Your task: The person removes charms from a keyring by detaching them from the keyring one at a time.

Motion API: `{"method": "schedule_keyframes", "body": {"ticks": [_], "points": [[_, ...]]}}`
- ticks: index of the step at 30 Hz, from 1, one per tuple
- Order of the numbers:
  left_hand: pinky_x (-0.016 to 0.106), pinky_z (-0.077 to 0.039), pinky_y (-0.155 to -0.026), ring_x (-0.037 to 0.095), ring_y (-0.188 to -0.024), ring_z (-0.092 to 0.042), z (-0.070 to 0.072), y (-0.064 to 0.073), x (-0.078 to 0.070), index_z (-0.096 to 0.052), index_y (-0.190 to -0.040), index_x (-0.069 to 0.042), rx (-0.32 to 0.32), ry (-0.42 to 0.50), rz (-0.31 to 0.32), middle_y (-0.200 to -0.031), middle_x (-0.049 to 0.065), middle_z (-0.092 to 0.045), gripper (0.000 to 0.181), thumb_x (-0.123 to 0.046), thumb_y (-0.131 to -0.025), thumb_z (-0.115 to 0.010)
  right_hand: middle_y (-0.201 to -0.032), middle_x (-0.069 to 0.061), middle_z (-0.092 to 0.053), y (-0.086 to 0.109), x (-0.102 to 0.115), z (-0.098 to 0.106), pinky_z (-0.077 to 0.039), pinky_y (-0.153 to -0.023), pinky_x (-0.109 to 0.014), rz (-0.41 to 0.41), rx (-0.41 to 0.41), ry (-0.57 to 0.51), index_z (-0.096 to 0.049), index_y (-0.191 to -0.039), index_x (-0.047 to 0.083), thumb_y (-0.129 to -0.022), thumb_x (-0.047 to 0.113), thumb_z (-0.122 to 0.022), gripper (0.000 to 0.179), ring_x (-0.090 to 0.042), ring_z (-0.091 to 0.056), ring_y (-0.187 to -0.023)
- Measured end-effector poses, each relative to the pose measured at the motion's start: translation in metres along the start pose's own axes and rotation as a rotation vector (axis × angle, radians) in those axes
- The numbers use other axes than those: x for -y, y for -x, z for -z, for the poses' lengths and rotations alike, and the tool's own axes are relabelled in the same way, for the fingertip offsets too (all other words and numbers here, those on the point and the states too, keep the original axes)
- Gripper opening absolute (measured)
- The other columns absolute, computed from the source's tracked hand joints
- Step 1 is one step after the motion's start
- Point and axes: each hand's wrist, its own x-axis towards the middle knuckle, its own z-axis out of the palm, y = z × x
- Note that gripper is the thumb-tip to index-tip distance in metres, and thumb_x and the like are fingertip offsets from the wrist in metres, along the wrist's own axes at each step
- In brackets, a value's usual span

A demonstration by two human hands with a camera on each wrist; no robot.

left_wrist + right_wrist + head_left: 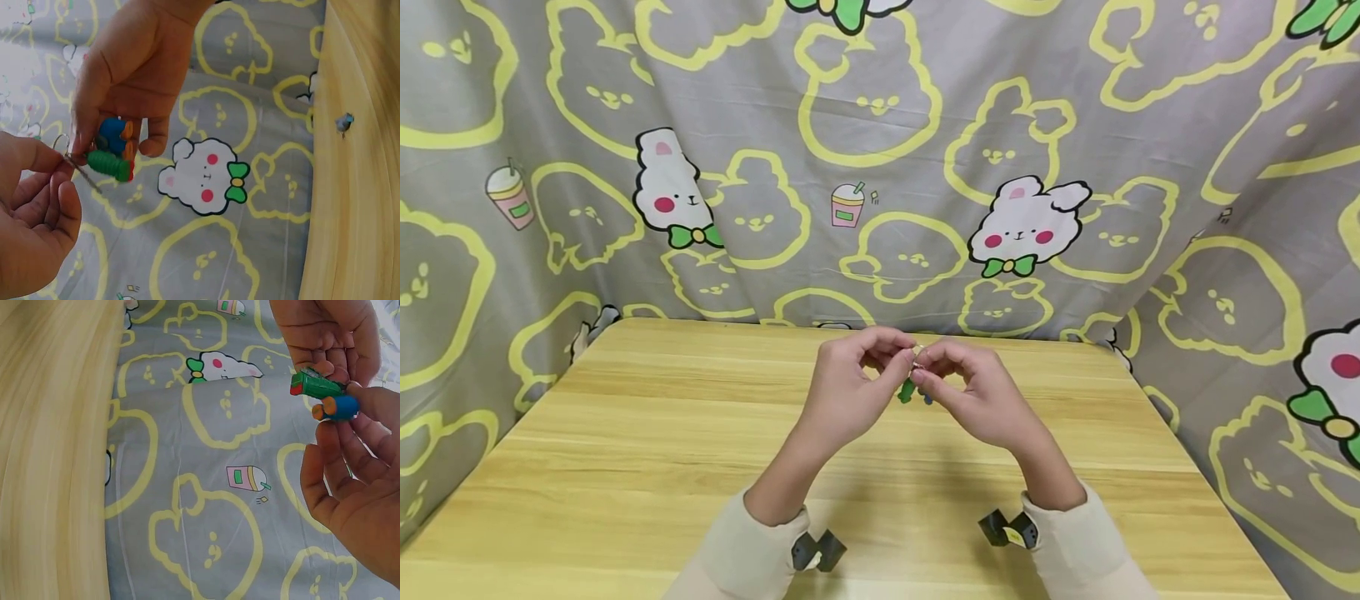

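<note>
Above the table, both hands meet at a small keychain with a thin metal ring (60,143). A green charm (109,165) with a red end hangs from it, and beside it a blue charm (343,407) with orange ends. My left hand (848,392) pinches the ring between thumb and fingertips. A thin metal piece (89,179) sticks out below those fingertips in the left wrist view. My right hand (981,396) pinches the keychain from the other side, its fingertips close to the left ones. Fingers partly hide where the ring and charms join.
A small grey-blue thing (344,123) shows against the wooden table (647,467) in the left wrist view. Behind and beside the table hangs a grey curtain (760,108) with yellow outlines and white cartoon animals. Black cameras (818,550) sit at both sleeve cuffs.
</note>
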Motion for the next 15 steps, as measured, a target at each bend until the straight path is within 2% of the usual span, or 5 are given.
{"method": "schedule_keyframes", "body": {"ticks": [6,11,15], "points": [[0.029,-0.057,-0.065,0.009,-0.067,-0.061,0.001,-0.0011,0.0015,-0.074,-0.108,-0.006,0.022,-0.025,-0.015,-0.081,-0.003,-0.069,0.014,-0.005,-0.095,-0.07,-0.092,-0.001,-0.067,0.0014,-0.0007,0.0044,-0.053,-0.069,-0.033,0.006,0.008,-0.022,-0.071,-0.101,0.011,-0.101,0.006,-0.065,0.008,-0.02,-0.062,-0.08],[0.029,-0.057,-0.066,0.009,-0.069,-0.062,0.0027,-0.002,0.0043,-0.075,-0.103,-0.007,0.026,-0.031,-0.021,-0.081,-0.003,-0.07,0.007,-0.011,-0.097,-0.072,-0.09,-0.004,-0.065,0.0014,-0.0007,0.0071,-0.052,-0.066,-0.032,0.02,0.018,-0.048,-0.071,-0.1,0.01,-0.101,0.004,-0.063,0.01,-0.021,-0.06,-0.078],[0.03,-0.057,-0.067,0.009,-0.07,-0.062,0.0053,-0.0019,0.006,-0.074,-0.099,-0.009,0.043,-0.026,0.006,-0.081,-0.004,-0.069,0.004,-0.012,-0.097,-0.072,-0.092,-0.002,-0.066,0.0017,-0.0007,0.0088,-0.053,-0.065,-0.032,0.033,0.027,-0.047,-0.071,-0.102,0.008,-0.102,0.003,-0.061,0.011,-0.02,-0.06,-0.077]]}}
